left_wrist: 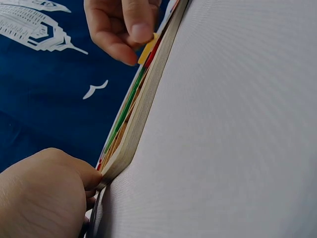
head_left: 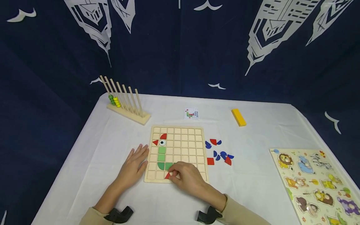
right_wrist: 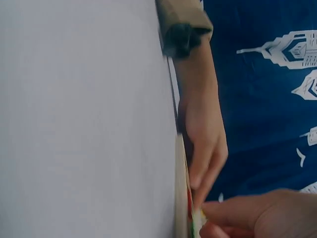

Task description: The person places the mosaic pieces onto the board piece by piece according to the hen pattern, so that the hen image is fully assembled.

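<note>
In the head view, my right hand [head_left: 187, 176] reaches over the lower part of the wooden grid board [head_left: 185, 153], its thumb and index finger pinching at a small red triangle [head_left: 167, 176] in the bottom row. Green pieces [head_left: 161, 153], a round eye piece [head_left: 162, 142] and red pieces form a figure on the board's left side. My left hand [head_left: 133, 165] rests with spread fingers against the board's left edge. The left wrist view shows this hand [left_wrist: 44, 193] at the board's corner and the right fingers [left_wrist: 141, 32] low over the board. Fingertip contact is partly hidden.
Loose blue and red pieces [head_left: 210, 161] lie right of the board. Behind it are a pattern card [head_left: 192, 113] and a yellow block [head_left: 238, 117]. A peg stand [head_left: 129, 115] with green and yellow beads is back left; an animal puzzle [head_left: 281, 175] lies far right.
</note>
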A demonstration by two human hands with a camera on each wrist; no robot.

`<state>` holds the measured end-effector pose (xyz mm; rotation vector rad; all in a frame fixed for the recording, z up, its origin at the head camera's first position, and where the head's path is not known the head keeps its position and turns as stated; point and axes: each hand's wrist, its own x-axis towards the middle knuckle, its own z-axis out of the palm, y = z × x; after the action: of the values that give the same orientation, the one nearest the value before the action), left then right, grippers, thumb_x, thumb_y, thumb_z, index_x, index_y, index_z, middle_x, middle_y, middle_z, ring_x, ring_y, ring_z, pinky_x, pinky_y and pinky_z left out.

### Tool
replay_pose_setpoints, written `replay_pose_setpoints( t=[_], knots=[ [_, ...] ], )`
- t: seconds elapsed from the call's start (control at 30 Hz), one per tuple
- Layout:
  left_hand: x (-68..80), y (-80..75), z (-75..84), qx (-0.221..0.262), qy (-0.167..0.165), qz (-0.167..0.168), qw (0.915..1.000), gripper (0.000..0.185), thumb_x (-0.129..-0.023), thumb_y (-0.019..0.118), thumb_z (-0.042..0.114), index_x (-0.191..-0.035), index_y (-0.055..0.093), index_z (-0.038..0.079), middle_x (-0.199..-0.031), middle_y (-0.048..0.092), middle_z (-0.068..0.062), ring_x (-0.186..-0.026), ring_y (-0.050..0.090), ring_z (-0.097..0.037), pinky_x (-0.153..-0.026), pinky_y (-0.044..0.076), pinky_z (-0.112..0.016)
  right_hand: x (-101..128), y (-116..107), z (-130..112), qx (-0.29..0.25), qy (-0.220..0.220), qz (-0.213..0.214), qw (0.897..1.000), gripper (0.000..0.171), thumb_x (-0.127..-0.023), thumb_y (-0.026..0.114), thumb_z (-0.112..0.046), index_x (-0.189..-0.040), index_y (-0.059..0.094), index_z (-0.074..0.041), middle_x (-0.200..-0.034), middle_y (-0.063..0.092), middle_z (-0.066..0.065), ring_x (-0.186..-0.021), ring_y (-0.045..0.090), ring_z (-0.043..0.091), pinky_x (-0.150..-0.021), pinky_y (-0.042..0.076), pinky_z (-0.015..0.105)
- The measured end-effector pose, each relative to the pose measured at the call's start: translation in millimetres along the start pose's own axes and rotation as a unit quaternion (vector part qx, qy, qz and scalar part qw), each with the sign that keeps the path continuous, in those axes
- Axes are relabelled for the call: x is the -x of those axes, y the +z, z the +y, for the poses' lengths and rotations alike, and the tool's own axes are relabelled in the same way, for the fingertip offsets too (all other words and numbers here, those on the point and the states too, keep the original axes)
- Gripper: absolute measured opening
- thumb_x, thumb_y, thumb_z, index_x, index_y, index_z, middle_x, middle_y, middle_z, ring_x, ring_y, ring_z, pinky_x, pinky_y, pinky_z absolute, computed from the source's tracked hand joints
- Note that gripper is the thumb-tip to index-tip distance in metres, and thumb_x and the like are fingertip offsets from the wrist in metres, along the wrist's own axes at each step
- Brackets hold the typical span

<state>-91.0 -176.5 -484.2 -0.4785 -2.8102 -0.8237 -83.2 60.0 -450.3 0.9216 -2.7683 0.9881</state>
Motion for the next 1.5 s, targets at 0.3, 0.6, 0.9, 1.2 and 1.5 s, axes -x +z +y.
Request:
replay_pose_setpoints(
  t=[0.3, 0.6, 0.9, 1.2, 1.5],
  knots=[
    [-1.3, -1.0, 2.8, -0.002, -0.009, -0.002, 1.0, 0.045, -0.086, 0.054, 0.013, -0.128, 0.045, 0.002, -0.139, 0.037, -0.007, -0.132, 0.026, -0.024, -0.108, 0.014, -0.048, 16.7, -39.6, 30.0, 0.004, 0.004, 0.082, 0.997, 0.013, -0.071, 0.071, -0.012, -0.083, 0.067, -0.013, -0.068, 0.052, -0.014, -0.054, 0.04, -0.001, -0.046, 0.033, 0.011],
    [-1.0, -5.1, 0.5, -0.002, -0.006, 0.002, 1.0, 0.045, -0.086, 0.054, 0.013, -0.128, 0.046, 0.002, -0.139, 0.037, -0.008, -0.132, 0.026, -0.025, -0.108, 0.014, -0.048, 47.3, -70.1, 76.2, 0.043, 0.105, 0.149, 0.982, 0.017, -0.069, 0.072, -0.007, -0.083, 0.067, -0.012, -0.066, 0.049, -0.012, -0.053, 0.04, 0.003, -0.044, 0.033, 0.016],
    [-0.7, -5.2, 1.2, 0.004, -0.009, 0.001, 1.0, 0.045, -0.086, 0.054, 0.013, -0.128, 0.045, 0.001, -0.139, 0.037, -0.008, -0.132, 0.026, -0.025, -0.108, 0.013, -0.048, 41.3, -83.4, 92.4, 0.06, 0.143, 0.139, 0.978, 0.018, -0.07, 0.072, -0.012, -0.088, 0.066, -0.01, -0.066, 0.051, -0.008, -0.053, 0.04, 0.006, -0.044, 0.034, 0.017],
    [1.4, -2.4, -0.8, 0.006, -0.016, -0.002, 0.9999, 0.045, -0.086, 0.055, 0.014, -0.129, 0.045, 0.003, -0.14, 0.036, -0.006, -0.133, 0.025, -0.023, -0.109, 0.012, -0.047, 6.6, -105.4, 115.7, 0.093, 0.185, 0.072, 0.976, 0.028, -0.073, 0.071, -0.017, -0.098, 0.064, -0.007, -0.072, 0.056, 0.0, -0.055, 0.042, 0.013, -0.045, 0.035, 0.022],
    [1.9, -1.5, 3.2, 0.01, -0.012, 0.001, 0.9999, 0.045, -0.085, 0.056, 0.013, -0.128, 0.046, 0.002, -0.139, 0.037, -0.007, -0.132, 0.026, -0.024, -0.108, 0.013, -0.047, -10.9, -104.9, 130.6, 0.08, 0.246, 0.004, 0.966, 0.026, -0.074, 0.07, -0.015, -0.098, 0.065, -0.007, -0.071, 0.054, 0.002, -0.058, 0.045, 0.015, -0.049, 0.038, 0.024]
  ],
)
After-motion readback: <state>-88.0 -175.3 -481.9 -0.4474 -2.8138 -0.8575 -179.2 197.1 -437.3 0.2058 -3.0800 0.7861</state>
